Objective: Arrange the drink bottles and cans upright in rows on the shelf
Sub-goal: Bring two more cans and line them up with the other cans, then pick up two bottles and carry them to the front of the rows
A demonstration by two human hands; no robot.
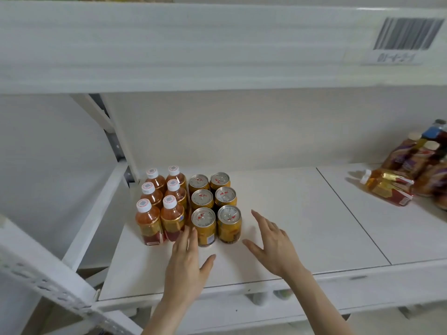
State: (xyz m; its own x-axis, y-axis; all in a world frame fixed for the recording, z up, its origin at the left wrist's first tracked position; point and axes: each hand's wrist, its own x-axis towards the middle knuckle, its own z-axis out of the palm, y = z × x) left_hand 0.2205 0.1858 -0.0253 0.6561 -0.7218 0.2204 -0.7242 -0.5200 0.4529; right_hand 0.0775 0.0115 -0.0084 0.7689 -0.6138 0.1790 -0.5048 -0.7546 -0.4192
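– Bottles [152, 194] and cans [202, 199]: where do they stand, going by the fingers?

– Straight ahead of the fingertips, all upright on the white shelf [302, 213]. 6 white-capped bottles make 2 rows of 3, beyond and left of the fingers [187, 238] of the left hand [186, 264]. 6 yellow cans make 2 rows of 3 just beside them, ahead of the gap between the 2 hands.

– What is the left hand doing?

– It is flat and relaxed, with the fingers straight and close together and the thumb spread to the right, gripping nothing. Its fingertips reach the foot of the nearest bottle [172, 220] and the nearest can [204, 226], where those 2 meet. I cannot tell whether they touch.

– And the right hand [275, 245]?

– Loose as well, fingers straight and fanned over the shelf, holding nothing. The foremost fingertip is just beside the front right can [229, 226], on that can's right, apart from it.

– Anything further out?

– Well to the right of the right hand's fingers, 1 lying bottle [387, 187] rests on its side on the same shelf, cap toward the fingers. Beyond it a heap of bottles [416, 158] sits at the frame's edge, blurred. Above the fingers runs an upper shelf [169, 44] with a barcode label [408, 35] at its right end.
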